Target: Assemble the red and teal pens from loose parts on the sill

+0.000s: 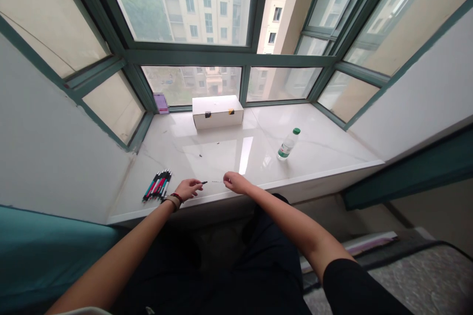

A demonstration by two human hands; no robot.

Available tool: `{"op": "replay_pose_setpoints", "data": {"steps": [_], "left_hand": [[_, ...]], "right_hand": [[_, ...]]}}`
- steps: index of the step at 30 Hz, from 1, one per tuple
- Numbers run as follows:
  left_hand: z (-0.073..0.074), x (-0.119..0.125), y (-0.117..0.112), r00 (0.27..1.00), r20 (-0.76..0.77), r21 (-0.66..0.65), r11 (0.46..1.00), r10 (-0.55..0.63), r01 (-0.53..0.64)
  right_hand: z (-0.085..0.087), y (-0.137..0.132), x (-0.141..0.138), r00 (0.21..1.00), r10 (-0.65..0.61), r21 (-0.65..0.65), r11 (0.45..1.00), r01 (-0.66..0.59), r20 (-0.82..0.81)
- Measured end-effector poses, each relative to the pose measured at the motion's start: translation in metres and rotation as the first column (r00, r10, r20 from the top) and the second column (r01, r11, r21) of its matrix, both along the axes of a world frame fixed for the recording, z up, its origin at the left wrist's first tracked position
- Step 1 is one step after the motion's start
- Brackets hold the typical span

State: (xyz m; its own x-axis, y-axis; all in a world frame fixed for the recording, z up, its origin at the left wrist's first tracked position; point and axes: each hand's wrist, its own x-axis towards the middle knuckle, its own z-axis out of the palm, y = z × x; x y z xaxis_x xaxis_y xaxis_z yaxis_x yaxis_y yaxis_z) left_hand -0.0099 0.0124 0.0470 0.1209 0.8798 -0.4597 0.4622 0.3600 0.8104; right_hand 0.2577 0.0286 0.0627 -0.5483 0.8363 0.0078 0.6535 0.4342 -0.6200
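Left hand (191,189) pinches dark pen part (204,182); right hand (235,182) pinches thin rod (218,181), both over sill (314,157) front edge.

A box (218,112) sits on a marble windowsill (325,150), against the window frame (229,57); left of the box, by the glass, stands a small blurred object (161,103); in front of the box and to its right stands a plastic bottle (287,144); well in front of the box and to its left lies a bundle of pens (157,185); directly in front of the box, near the sill's front edge, the left hand (191,189) is just right of the bundle; the right hand (235,182) is farther right; a thin rod (218,181) lies between them.
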Motion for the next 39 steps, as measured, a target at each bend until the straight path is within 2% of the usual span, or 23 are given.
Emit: {"op": "replay_pose_setpoints", "data": {"steps": [4,8,12,16,21,28,30,32,34,35,36,39], "left_hand": [[-0.019,-0.006,0.004,0.996,-0.05,0.061,0.996,0.069,-0.066],[-0.032,-0.009,0.008,0.983,-0.141,0.206,0.975,0.115,-0.085],[-0.038,-0.009,0.014,0.956,-0.294,0.375,0.921,0.015,0.102],[-0.039,-0.009,0.022,0.914,-0.397,0.352,0.905,-0.086,0.238],[-0.038,-0.011,0.027,0.897,-0.419,0.351,0.886,-0.141,0.303],[-0.039,-0.014,0.034,0.891,-0.405,0.392,0.841,-0.205,0.372],[-0.04,-0.016,0.033,0.895,-0.425,0.458,0.822,-0.134,0.34],[-0.042,-0.017,0.027,0.88,-0.471,0.548,0.8,0.053,0.245],[-0.045,-0.017,0.016,0.809,-0.519,0.617,0.775,0.275,0.132],[-0.048,-0.016,0.009,0.769,-0.539,0.63,0.77,0.343,0.098],[-0.05,-0.015,0.002,0.741,-0.56,0.631,0.771,0.37,0.092],[-0.056,-0.011,-0.013,0.715,-0.603,0.622,0.77,0.354,0.144]], "right_hand": [[-0.015,0.01,0.004,0.996,-0.087,-0.003,0.996,0.087,0.037],[-0.031,0.02,0.004,0.96,-0.254,0.053,0.967,0.249,0.122],[-0.041,0.028,-0.001,0.926,-0.344,0.11,0.938,0.33,0.155],[-0.046,0.033,-0.004,0.914,-0.374,0.11,0.926,0.361,0.156],[-0.046,0.039,-0.003,0.914,-0.384,0.088,0.923,0.375,0.131],[-0.037,0.047,-0.003,0.926,-0.366,-0.017,0.929,0.369,0.095],[-0.034,0.051,-0.007,0.926,-0.372,0.01,0.928,0.373,0.062],[-0.03,0.057,-0.013,0.94,-0.341,0.053,0.939,0.34,0.021],[-0.025,0.066,-0.022,0.956,-0.293,0.084,0.953,0.291,0.008],[-0.022,0.072,-0.028,0.964,-0.266,0.084,0.961,0.263,0.02],[-0.019,0.077,-0.035,0.971,-0.233,0.068,0.971,0.23,0.043],[-0.015,0.088,-0.062,0.986,-0.087,-0.05,0.994,0.095,0.145]]}}
